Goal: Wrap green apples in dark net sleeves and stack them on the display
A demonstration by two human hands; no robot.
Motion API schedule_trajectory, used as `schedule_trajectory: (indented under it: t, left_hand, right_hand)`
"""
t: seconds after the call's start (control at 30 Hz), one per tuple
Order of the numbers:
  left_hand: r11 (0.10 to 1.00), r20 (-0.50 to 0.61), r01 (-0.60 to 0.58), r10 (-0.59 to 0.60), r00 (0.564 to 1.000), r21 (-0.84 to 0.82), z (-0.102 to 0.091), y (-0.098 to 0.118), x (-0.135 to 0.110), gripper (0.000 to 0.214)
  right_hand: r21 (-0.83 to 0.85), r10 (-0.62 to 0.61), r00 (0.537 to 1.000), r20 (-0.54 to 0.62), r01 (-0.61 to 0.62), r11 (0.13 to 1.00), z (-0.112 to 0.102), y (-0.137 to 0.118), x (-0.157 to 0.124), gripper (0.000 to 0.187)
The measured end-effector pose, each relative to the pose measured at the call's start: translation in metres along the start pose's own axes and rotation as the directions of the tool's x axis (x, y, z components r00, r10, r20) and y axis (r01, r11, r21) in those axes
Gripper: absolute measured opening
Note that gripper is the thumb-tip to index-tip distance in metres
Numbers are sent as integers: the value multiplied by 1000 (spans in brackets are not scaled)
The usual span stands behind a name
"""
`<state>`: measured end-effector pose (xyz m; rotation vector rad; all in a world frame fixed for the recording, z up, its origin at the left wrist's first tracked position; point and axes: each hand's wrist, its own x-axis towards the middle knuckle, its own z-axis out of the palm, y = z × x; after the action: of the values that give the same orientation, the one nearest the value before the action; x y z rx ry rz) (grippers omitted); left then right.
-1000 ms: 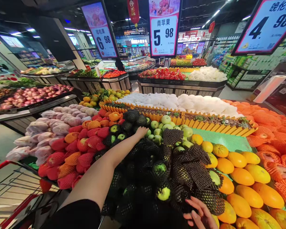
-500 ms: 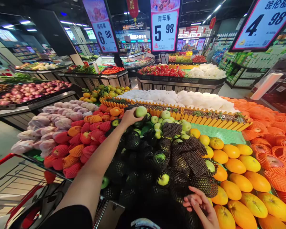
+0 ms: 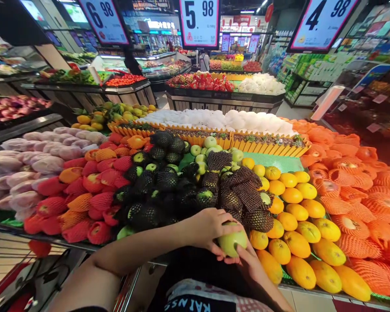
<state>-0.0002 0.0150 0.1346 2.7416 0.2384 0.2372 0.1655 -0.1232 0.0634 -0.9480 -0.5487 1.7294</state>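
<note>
A bare green apple (image 3: 231, 241) is between my two hands, close to my body at the front edge of the fruit stand. My left hand (image 3: 211, 229) curls over its top and left side. From the right and below, my right hand (image 3: 247, 255) grips it, thumb on its front. Just beyond lie green apples in black netting (image 3: 149, 182) and a loose brown foam net sleeve (image 3: 243, 186). Several bare green apples (image 3: 210, 142) rest at the back of that pile.
Oranges (image 3: 299, 212) lie to the right, then fruit in orange nets (image 3: 360, 208). Red-netted fruit (image 3: 94, 182) and bagged pale fruit (image 3: 52, 162) fill the left. A yellow picket border (image 3: 273, 148) runs behind. A shopping cart (image 3: 6, 247) stands at lower left; price screens (image 3: 199, 21) hang above.
My left hand has drawn back from the far side of the pile with the green apple. My right hand has closed on it too. The view has shifted right and down.
</note>
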Motion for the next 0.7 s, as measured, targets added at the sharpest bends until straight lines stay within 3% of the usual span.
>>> schedule_trajectory:
  t: [0.07,0.1,0.13,0.17,0.2,0.27,0.3,0.33,0.37,0.43,0.53,0.6,0.7]
  left_hand:
    - [998,-17,53,-54,998,-46,-8,-20,12,71]
    - [988,-65,139,-144,988,-65,-16,-35,16,64]
    - [957,-140,286,-291,946,-56,-24,-52,19,54]
    - [886,-233,464,-455,859,-21,-32,-69,20,47]
    - [761,-294,648,-613,734,33,-39,-86,20,47]
    - [415,-318,903,-846,427,110,-44,-117,18,54]
    - [311,-308,942,-891,334,122,-44,-129,16,55]
    - [243,-285,961,-919,271,130,-42,-138,15,51]
    - [217,-264,968,-933,244,128,-40,-144,13,44]
    - [226,-252,967,-935,251,121,-39,-145,9,27]
    - [291,-341,951,-887,311,109,-44,-122,2,24]
    - [425,-446,904,-801,398,43,-46,-92,-4,24]
    - [735,-571,646,-627,530,-208,-32,-37,-15,15]
  right_hand:
    - [-19,-8,996,-91,6,1000,-10,2,-8,87]
    - [-29,-21,994,-107,18,999,-17,3,-13,83]
    - [-34,-39,992,-118,35,999,-25,5,-19,79]
    - [-35,-57,991,-122,53,998,-34,7,-25,76]
    - [-29,-71,990,-122,68,997,-43,10,-31,75]
    - [2,-88,988,-126,89,996,-57,15,-41,72]
    - [19,-87,988,-128,91,996,-62,17,-45,70]
    - [33,-82,987,-135,87,996,-65,19,-48,68]
    - [42,-75,986,-146,82,996,-65,20,-49,66]
    - [36,-76,983,-168,83,996,-61,18,-50,68]
    - [-27,-86,982,-167,82,996,-47,11,-48,76]
    - [-105,-101,973,-206,81,991,-38,7,-47,88]
    - [-263,-145,941,-305,64,963,-29,1,-47,105]
